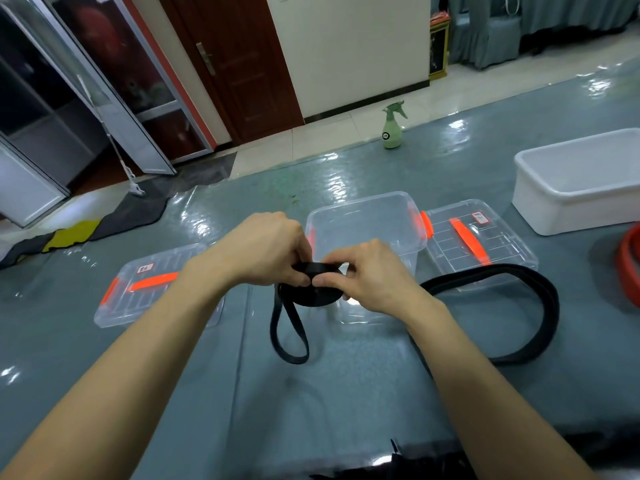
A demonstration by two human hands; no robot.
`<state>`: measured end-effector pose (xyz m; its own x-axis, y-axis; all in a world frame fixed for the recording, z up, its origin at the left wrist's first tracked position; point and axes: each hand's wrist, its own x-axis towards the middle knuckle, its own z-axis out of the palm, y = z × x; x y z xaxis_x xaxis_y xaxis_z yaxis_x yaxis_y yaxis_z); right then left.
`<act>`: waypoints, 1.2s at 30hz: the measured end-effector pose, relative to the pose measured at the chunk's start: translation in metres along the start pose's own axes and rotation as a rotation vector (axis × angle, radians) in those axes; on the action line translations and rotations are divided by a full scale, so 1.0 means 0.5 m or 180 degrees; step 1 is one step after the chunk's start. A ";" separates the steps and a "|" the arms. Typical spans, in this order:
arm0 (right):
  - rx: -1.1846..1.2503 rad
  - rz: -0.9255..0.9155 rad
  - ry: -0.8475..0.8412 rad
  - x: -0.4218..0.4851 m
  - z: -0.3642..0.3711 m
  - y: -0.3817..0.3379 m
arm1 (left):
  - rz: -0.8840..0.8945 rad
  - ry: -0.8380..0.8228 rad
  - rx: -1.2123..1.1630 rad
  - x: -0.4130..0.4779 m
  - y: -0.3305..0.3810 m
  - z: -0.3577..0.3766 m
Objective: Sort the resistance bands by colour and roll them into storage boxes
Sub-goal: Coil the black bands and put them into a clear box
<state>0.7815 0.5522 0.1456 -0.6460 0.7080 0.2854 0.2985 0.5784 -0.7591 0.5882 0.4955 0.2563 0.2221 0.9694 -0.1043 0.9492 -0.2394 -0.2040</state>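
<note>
Both hands hold a black resistance band, wound into a flat coil above the table's middle. My left hand pinches the coil's left side and my right hand grips its right side. A short loose loop of that band hangs down from the coil. A second black band lies unrolled in a big loop to the right. Just behind the coil stands an open clear storage box with orange clips. A red band shows at the right edge.
A clear lid with an orange handle lies at the left, another clear lid lies right of the box. A white tub stands at the far right. A green spray bottle stands at the table's far edge.
</note>
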 end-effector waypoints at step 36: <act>0.0564 0.0275 -0.0507 0.016 0.006 0.001 | -0.0315 -0.0112 -0.0396 -0.015 -0.025 0.002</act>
<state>0.7746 0.5568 0.1459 -0.7301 0.6709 0.1298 0.2388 0.4285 -0.8714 0.5744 0.4914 0.2587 0.1202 0.9850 -0.1241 0.9868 -0.1321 -0.0931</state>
